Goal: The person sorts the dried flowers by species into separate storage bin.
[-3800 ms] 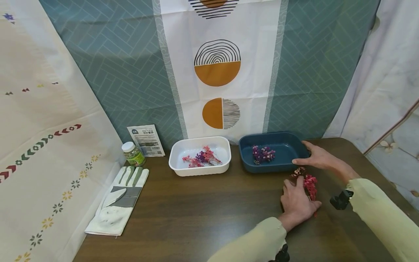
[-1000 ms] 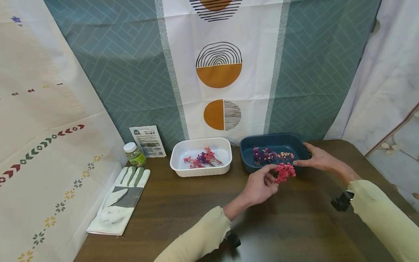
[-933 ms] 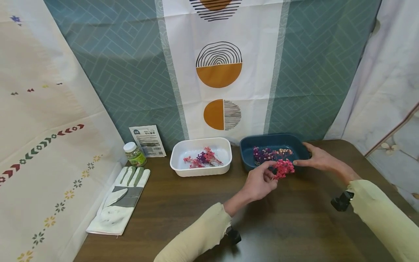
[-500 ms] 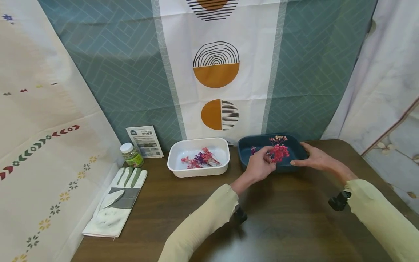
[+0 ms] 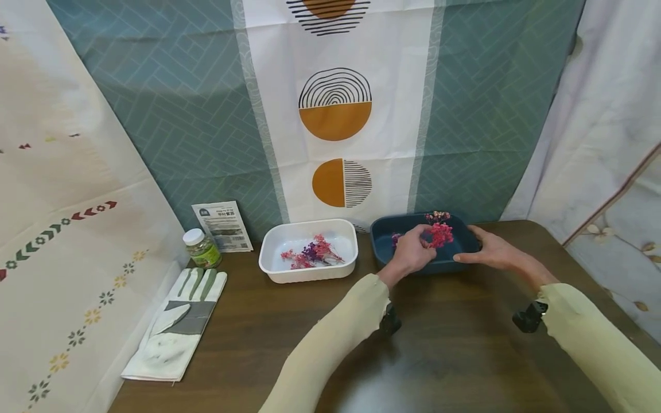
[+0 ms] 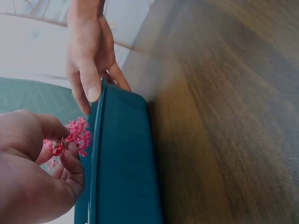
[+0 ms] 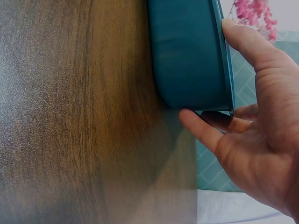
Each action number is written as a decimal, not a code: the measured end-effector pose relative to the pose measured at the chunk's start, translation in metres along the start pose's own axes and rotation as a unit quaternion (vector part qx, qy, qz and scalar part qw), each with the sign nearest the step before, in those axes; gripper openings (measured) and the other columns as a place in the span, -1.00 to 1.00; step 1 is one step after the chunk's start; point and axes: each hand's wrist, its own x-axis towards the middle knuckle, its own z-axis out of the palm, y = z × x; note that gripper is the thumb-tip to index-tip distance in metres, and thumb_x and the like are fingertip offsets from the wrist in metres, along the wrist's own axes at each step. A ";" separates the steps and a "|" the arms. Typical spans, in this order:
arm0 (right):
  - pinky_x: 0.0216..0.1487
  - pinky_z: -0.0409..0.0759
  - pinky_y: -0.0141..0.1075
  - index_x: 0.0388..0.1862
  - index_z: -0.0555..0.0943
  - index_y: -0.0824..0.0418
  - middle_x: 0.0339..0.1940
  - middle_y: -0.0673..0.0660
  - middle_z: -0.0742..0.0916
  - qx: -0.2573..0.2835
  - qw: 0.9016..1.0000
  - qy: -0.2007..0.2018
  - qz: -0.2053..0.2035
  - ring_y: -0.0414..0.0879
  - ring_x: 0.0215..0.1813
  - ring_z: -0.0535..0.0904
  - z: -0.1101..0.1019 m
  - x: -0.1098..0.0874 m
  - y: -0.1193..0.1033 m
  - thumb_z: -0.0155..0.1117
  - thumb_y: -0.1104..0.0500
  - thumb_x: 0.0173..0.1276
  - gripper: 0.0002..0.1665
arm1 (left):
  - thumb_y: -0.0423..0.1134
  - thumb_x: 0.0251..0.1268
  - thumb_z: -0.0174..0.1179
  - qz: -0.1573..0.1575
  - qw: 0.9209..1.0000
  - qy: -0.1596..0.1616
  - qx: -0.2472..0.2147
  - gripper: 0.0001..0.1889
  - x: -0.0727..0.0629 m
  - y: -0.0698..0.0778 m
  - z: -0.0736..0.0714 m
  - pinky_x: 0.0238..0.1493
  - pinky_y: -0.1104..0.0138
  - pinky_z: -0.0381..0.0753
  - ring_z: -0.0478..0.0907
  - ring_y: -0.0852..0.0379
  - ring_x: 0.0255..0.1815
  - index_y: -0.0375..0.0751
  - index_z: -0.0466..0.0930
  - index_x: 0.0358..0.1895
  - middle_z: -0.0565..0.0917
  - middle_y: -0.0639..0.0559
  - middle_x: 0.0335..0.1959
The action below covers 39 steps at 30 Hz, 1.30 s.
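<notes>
My left hand [image 5: 415,252] pinches a sprig of pink dried flowers [image 5: 440,235] over the dark blue dish [image 5: 449,267]. The left wrist view shows thumb and fingers meeting around the flowers [image 6: 79,135], beside the dish's rim. A paler, brownish-pink dried flower head [image 5: 438,216] shows just behind the pink one. My right hand [image 5: 498,250] grips the dish's right end. In the right wrist view its thumb rests at the rim of the dish [image 7: 191,51] and its fingers touch the end wall. Purple dried flowers [image 5: 396,238] inside are mostly hidden by my left hand.
To the left, a white dish [image 5: 310,274] holds pink and purple dried flowers [image 5: 315,251]. Farther left are a jar [image 5: 202,248] with a white lid, a printed packet [image 5: 223,225] leaning on the curtain, and folded work gloves [image 5: 178,327] on the table.
My left hand picked the pink and brownish flowers off the table at the right and brought them left and up over the blue dish. My right hand stays at the dish's end.
</notes>
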 end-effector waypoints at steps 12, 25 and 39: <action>0.24 0.28 0.38 0.52 -0.08 0.57 0.40 0.68 0.22 0.011 1.000 0.001 -0.007 0.53 0.32 0.26 0.001 0.001 0.003 0.36 -0.22 0.30 0.26 | -0.35 0.25 0.33 -0.062 0.997 -0.022 0.032 -0.48 0.014 0.005 0.011 -0.56 0.40 0.37 0.40 0.18 -0.65 0.01 0.53 0.29 0.53 0.07 -0.63; 0.25 0.26 0.39 0.53 -0.07 0.55 0.42 0.67 0.21 0.017 1.000 0.003 -0.002 0.55 0.35 0.22 0.002 0.000 0.002 0.37 -0.26 0.27 0.30 | -0.34 0.29 0.34 -0.082 0.994 -0.061 0.044 -0.54 0.023 -0.002 0.017 -0.39 0.33 0.48 0.46 0.12 -0.45 0.02 0.57 0.25 0.59 0.05 -0.37; 0.27 0.22 0.39 0.53 -0.08 0.56 0.42 0.68 0.18 0.014 1.000 0.006 0.003 0.56 0.37 0.18 0.002 -0.001 0.001 0.39 -0.26 0.25 0.32 | -0.32 0.25 0.33 -0.043 0.986 -0.101 0.124 -0.50 0.030 -0.004 0.015 -0.20 0.33 0.57 0.50 0.12 -0.21 0.01 0.57 0.28 0.65 0.03 0.06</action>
